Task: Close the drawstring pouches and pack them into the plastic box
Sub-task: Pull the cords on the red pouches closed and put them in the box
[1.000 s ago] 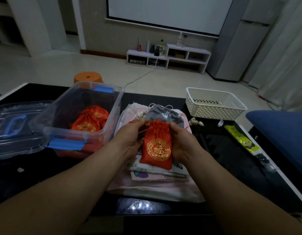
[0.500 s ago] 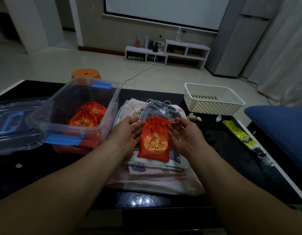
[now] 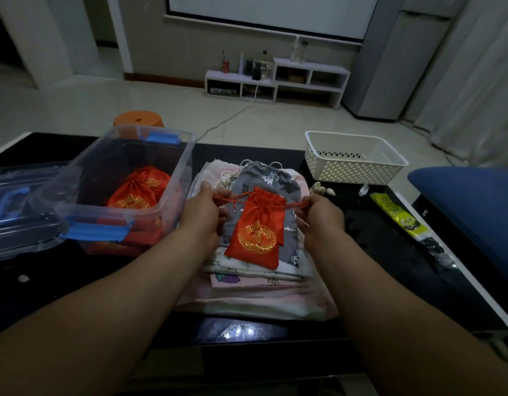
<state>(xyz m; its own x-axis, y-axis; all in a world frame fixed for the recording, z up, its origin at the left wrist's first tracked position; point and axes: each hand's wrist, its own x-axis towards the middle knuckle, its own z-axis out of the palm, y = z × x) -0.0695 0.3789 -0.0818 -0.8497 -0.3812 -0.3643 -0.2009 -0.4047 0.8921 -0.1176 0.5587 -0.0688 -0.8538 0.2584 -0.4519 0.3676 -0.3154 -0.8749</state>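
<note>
L hand (image 3: 202, 215) and R hand (image 3: 318, 217) each pinch a cord end of the red gold-embroidered drawstring pouch (image 3: 257, 232) (neck cinched), atop the fabric stack mid-table; clear plastic box (image 3: 172, 178) at left.

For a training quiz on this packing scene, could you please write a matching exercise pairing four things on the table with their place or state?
Things:
1. red pouch outside the plastic box
2. grey pouch
3. white basket
4. clear lid

Places or states:
A. left of the plastic box
B. drawstrings pinched by left hand and right hand
C. partly covered by the red pouch, on the fabric pile
D. beyond the right hand, at the table's far edge

Pairs: 1-B, 2-C, 3-D, 4-A.
</note>
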